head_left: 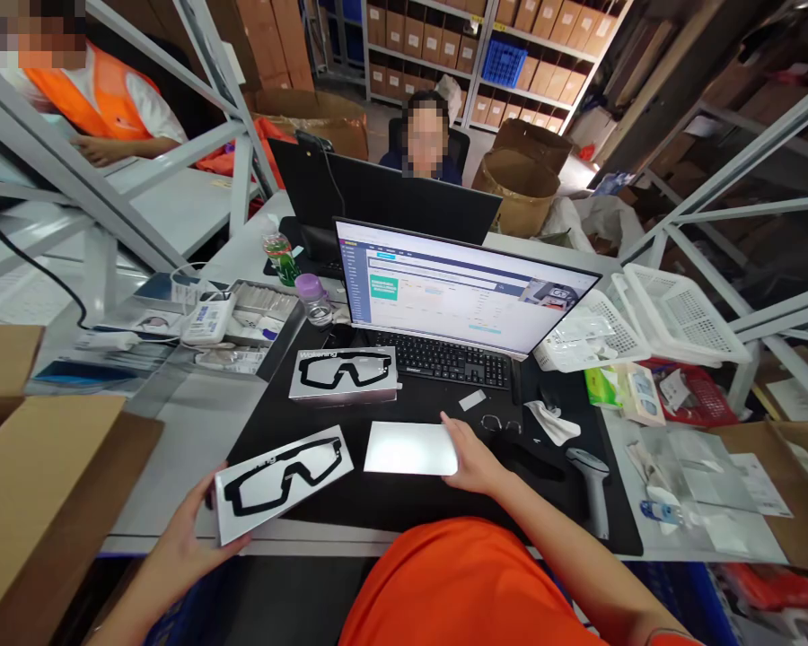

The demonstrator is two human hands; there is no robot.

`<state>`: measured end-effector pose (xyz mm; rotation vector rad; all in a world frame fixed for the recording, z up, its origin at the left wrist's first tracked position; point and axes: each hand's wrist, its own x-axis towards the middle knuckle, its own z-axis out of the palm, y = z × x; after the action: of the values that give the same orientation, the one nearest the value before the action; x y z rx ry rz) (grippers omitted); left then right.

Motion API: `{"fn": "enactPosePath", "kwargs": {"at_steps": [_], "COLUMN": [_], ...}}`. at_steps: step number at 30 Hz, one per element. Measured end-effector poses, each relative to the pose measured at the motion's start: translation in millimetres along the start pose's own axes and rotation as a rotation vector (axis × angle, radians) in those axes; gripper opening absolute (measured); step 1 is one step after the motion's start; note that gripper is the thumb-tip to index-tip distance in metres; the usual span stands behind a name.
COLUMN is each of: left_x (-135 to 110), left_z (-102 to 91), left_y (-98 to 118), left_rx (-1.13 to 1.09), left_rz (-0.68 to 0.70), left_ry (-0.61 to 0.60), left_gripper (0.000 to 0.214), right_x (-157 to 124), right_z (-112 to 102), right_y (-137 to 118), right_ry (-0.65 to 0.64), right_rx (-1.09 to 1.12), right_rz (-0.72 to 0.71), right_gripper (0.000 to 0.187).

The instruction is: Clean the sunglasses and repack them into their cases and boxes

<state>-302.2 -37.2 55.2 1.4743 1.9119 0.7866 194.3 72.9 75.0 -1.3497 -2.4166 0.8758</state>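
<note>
My left hand (pixel 187 531) grips the near left corner of a flat white box printed with black glasses (pixel 281 478), tilted at the front edge of the black desk mat (pixel 390 498). My right hand (pixel 469 456) lies flat with its fingers stretched out on the right edge of a plain white box (pixel 409 448) on the mat. A second glasses-printed box (pixel 344 373) lies just beyond, in front of the black keyboard (pixel 444 359).
A lit monitor (pixel 458 292) stands behind the keyboard. A grey handheld scanner (pixel 593 489) sits on the mat at right. Open cardboard box (pixel 33 484) at left, white baskets (pixel 673 314) at right. Another person sits behind the monitor; one in an orange vest is far left.
</note>
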Motion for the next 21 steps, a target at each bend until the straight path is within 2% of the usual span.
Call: {"fn": "enactPosePath", "kwargs": {"at_steps": [3,7,9,13,16,18,20,21], "left_x": [-1,5,7,7,2,-6,-17,-23], "left_z": [-6.8,-5.6,-0.6,12.8,23.4,33.3,48.8,59.5], "left_y": [27,67,88,126,143,148,149,148], "left_rx": [0.105,0.360,0.441,0.545,0.600,0.658,0.684,0.664], "left_rz": [0.005,0.009,0.057,0.060,0.010,0.030,0.162,0.276], "left_ry": [0.065,0.153,0.198,0.307,0.381,0.440,0.476,0.424], "left_gripper": [0.097,0.104,0.099,0.089,0.083,0.079,0.075,0.073], "right_x": [-17,-38,-46,-56,-66,-74,-79,-81], "right_z": [-4,13,26,46,54,58,58,57], "right_y": [-5,2,9,14,0,-13,-22,-24], "right_ry": [0.084,0.210,0.182,0.007,-0.030,-0.031,-0.040,-0.048], "right_rx": [0.016,-0.052,-0.082,-0.050,-0.029,-0.035,-0.041,-0.042], "right_rz": [-0.022,-0.158,-0.243,-0.322,-0.327,-0.305,-0.284,-0.283], "right_gripper": [0.117,0.099,0.081,0.046,0.050,0.056,0.054,0.049]}}
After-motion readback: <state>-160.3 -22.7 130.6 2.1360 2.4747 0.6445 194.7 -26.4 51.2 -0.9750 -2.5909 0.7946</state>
